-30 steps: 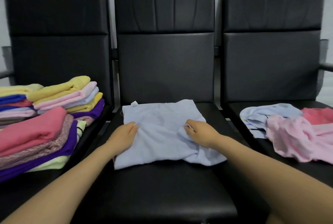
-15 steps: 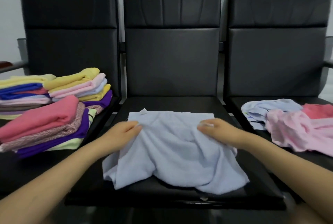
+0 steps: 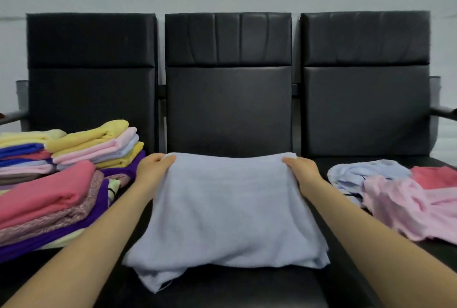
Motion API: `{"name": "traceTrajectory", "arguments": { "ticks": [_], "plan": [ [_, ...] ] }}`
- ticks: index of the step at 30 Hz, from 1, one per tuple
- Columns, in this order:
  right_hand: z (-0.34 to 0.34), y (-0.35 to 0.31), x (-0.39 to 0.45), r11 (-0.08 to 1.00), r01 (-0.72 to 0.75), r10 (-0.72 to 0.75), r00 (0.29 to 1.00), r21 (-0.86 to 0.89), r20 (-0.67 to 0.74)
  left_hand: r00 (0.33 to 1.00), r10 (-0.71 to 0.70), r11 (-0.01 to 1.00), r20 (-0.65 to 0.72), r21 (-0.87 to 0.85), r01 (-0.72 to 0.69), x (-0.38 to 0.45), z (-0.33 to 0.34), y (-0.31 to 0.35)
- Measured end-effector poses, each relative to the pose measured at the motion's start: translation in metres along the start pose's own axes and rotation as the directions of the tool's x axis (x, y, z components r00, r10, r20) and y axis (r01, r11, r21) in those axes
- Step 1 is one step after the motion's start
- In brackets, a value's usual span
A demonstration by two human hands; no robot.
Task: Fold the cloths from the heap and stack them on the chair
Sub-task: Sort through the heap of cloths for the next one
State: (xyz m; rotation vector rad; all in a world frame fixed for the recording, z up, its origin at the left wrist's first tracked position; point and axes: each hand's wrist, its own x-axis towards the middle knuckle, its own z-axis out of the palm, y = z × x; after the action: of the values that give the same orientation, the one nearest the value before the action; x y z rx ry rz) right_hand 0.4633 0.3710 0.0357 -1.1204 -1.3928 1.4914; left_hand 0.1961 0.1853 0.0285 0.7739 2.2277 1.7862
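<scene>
Hands, left (image 3: 154,168) and right (image 3: 300,168), each pinched a far corner of the pale blue cloth (image 3: 227,208), raised at frame centre from its earlier rumpled lie on the middle chair (image 3: 227,109), suggesting a fold was beginning.

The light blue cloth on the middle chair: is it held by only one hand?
No, the left hand grips one top corner of the light blue cloth and the right hand grips the other.
</scene>
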Motion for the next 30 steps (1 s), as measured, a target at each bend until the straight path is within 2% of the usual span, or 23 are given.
{"name": "traceTrajectory", "arguments": {
  "ticks": [2,4,7,8,9,11,12,16,19,23,24,26,29,30],
  "plan": [
    [0.006,0.023,0.018,0.975,0.067,-0.078,0.996,-0.211,-0.049,1.000,0.010,0.995,-0.011,0.101,-0.009,0.009,0.008,-0.021],
    [0.007,0.041,0.029,0.898,0.118,-0.139,0.990,-0.424,-0.019,0.999,0.033,0.977,0.029,0.210,-0.038,0.017,0.016,-0.045],
    [0.001,0.063,0.039,0.662,0.189,-0.225,0.973,-0.726,0.048,0.996,0.051,0.922,0.079,0.379,-0.078,0.023,0.026,-0.066],
    [-0.002,0.067,0.041,0.574,0.203,-0.261,0.964,-0.793,0.057,0.994,0.068,0.886,0.088,0.453,-0.101,0.024,0.027,-0.069],
    [-0.007,0.070,0.043,0.531,0.187,-0.274,0.961,-0.826,0.042,0.990,0.089,0.832,0.107,0.539,-0.133,0.027,0.031,-0.074],
    [-0.012,0.074,0.046,0.503,0.187,-0.295,0.955,-0.844,0.036,0.984,0.115,0.732,0.133,0.658,-0.175,0.027,0.034,-0.077],
    [-0.014,0.074,0.048,0.499,0.200,-0.301,0.952,-0.843,0.048,0.986,0.103,0.729,0.129,0.664,-0.163,0.026,0.035,-0.076],
    [-0.011,0.074,0.047,0.496,0.233,-0.288,0.953,-0.836,0.095,0.993,0.023,0.788,0.119,0.609,-0.091,0.027,0.028,-0.078],
    [-0.007,0.069,0.040,0.432,0.252,-0.222,0.960,-0.866,0.169,0.991,0.014,0.795,0.132,0.600,-0.091,0.024,0.025,-0.073],
    [-0.005,0.062,0.031,0.535,0.277,-0.120,0.960,-0.798,0.253,0.968,-0.081,0.820,0.239,0.568,-0.072,0.017,0.022,-0.062],
    [-0.005,0.061,0.028,0.527,0.293,-0.112,0.954,-0.798,0.277,0.961,-0.083,0.828,0.263,0.555,-0.080,0.015,0.022,-0.060],
    [-0.006,0.060,0.023,0.457,0.339,-0.115,0.939,-0.822,0.324,0.961,-0.073,0.848,0.266,0.524,-0.081,0.010,0.022,-0.057],
    [-0.008,0.055,0.021,0.226,0.387,-0.110,0.922,-0.894,0.372,0.968,-0.090,0.864,0.235,0.501,-0.041,0.002,0.019,-0.055],
    [-0.009,0.054,0.022,0.203,0.383,-0.093,0.924,-0.901,0.372,0.968,-0.099,0.877,0.229,0.480,-0.024,-0.001,0.018,-0.055]
  ]
}}
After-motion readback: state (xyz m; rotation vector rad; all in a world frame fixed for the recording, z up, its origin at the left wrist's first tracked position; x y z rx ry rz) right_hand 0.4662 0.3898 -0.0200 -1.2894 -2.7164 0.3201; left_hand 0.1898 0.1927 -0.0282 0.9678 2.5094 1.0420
